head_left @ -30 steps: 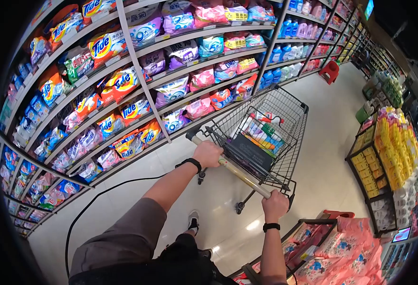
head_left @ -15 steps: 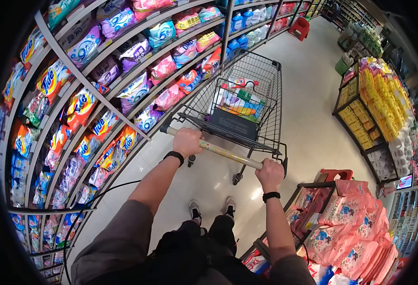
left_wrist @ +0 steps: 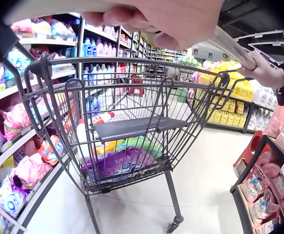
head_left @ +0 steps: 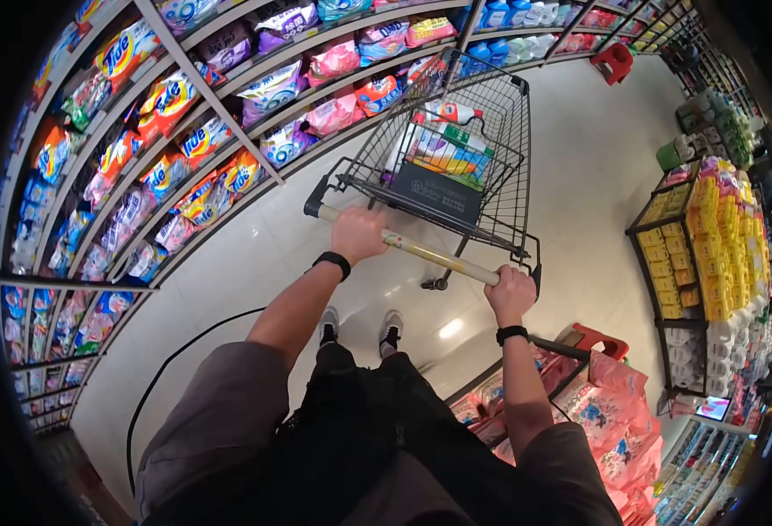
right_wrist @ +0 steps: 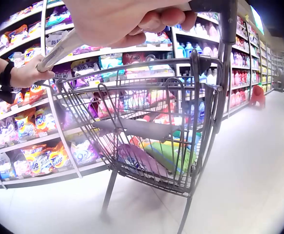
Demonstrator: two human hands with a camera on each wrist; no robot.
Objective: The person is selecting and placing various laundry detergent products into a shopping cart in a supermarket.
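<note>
A wire shopping cart (head_left: 524,149) stands ahead of me, its pale handle bar (head_left: 439,255) slanting down to the right in the head view. My left hand (head_left: 359,233) grips the bar near its left end. At the right end, my right hand (head_left: 510,294) has its fingers curled over the same bar. Behind the dark grey seat panel (head_left: 436,195) lie several packages. Among them are a purple bag (left_wrist: 117,163), a green bag (right_wrist: 173,153) and a white bottle with red parts (head_left: 453,113). Black bands circle both wrists.
Shelves of detergent bags (head_left: 169,98) line the left side, close to the cart. On the right stand a rack of yellow packages (head_left: 719,237) and, nearer, a bin of pink bags (head_left: 609,412). A red stool (head_left: 612,64) sits farther along the aisle. Pale floor (head_left: 579,202) runs between.
Both hands keep their hold on the bar. My feet, first one ahead of the other, now stand side by side. The head view has shifted, and the near pink bin sits lower and farther back.
</note>
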